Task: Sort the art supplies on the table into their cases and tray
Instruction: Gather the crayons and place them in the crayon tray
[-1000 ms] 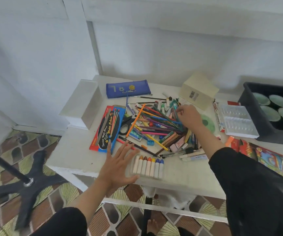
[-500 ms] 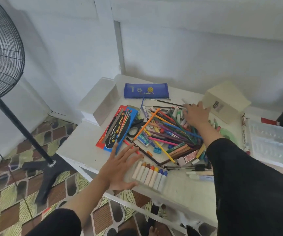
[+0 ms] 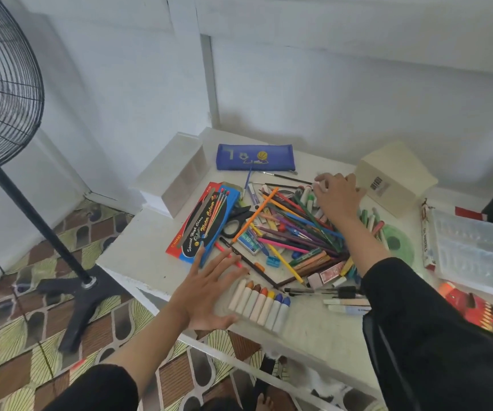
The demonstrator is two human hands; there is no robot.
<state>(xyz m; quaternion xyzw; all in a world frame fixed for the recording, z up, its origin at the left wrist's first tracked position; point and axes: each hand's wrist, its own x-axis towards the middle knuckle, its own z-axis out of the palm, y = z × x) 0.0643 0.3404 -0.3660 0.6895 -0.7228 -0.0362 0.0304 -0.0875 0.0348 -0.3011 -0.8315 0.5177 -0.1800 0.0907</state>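
Tangled, many-coloured heap of pencils

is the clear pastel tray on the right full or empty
Empty: the clear pastel tray shows only bare moulded slots, no pastels inside.

Holds the left hand flat, palm down, fingers straight and spread. Keeps the right hand far forward, palm down, fingers bent downward. Cannot tell whether gripping anything.
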